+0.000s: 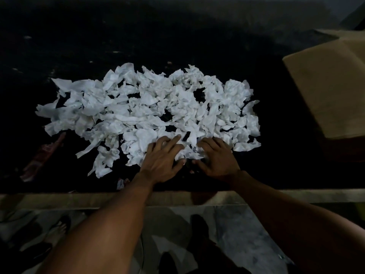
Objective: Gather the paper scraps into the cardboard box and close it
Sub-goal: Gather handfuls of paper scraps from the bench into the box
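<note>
A wide heap of torn, crumpled white paper scraps [146, 113] lies spread over a dark table. Both hands rest palm down on the heap's near edge, side by side. My left hand [164, 157] has its fingers spread over the scraps. My right hand [217, 157] lies just to its right with fingers curled onto the paper. A small bunch of scraps sits between and under the two hands. The brown cardboard box [327, 91] stands at the right of the table with a flap raised; its inside is hidden.
The dark table top [98, 46] stretches far behind the heap, with a few tiny crumbs on it. A reddish wrapper [43, 157] lies at the near left. The table's pale front edge [79, 200] runs across; below it, floor tiles and feet in sandals.
</note>
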Tool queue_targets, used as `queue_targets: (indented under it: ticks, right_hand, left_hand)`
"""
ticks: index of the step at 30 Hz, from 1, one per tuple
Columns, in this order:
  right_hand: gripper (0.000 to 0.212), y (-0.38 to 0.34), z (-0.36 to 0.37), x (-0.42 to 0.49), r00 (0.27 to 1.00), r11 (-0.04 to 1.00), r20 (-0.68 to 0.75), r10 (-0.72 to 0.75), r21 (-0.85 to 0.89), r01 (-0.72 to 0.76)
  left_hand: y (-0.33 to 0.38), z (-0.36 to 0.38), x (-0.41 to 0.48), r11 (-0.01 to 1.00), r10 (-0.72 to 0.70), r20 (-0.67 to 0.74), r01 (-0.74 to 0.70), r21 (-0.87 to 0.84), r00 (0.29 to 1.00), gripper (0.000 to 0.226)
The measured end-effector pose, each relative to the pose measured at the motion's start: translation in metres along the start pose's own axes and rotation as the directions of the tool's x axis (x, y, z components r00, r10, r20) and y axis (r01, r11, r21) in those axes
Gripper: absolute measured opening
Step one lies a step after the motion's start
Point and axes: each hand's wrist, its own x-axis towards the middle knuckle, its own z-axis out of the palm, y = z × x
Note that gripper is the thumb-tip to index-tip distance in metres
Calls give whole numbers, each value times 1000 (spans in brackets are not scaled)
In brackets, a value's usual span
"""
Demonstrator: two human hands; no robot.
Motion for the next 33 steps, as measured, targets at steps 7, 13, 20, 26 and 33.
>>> queue_targets:
  ticks: [7, 13, 20, 26, 33]
  right_hand:
    - [35, 11, 10, 5, 974, 998, -226, 5, 66, 10]
    - [29, 12, 13, 12, 963, 996, -270, 14, 84, 9]
    - [48, 4, 9, 16, 987, 971, -117, 112, 225, -83]
    - [55, -6, -8, 11, 966, 901, 69, 250, 348, -258]
    - [73, -9, -54, 7, 913, 786, -70, 402, 538, -305]
  left_hand:
    - [-7, 20, 10, 985, 84, -182, -109, -133, 980, 26]
    - [-3, 12, 18, 969, 48, -278, -112, -219, 959, 14]
    - [-7, 19, 17, 958, -27, -151, -17, -286, 988, 32]
    - [3, 4, 24, 844, -177, -8, 148, -516, 984, 49]
    - [-2, -48, 29, 709, -287, -50, 178, -683, 956, 60]
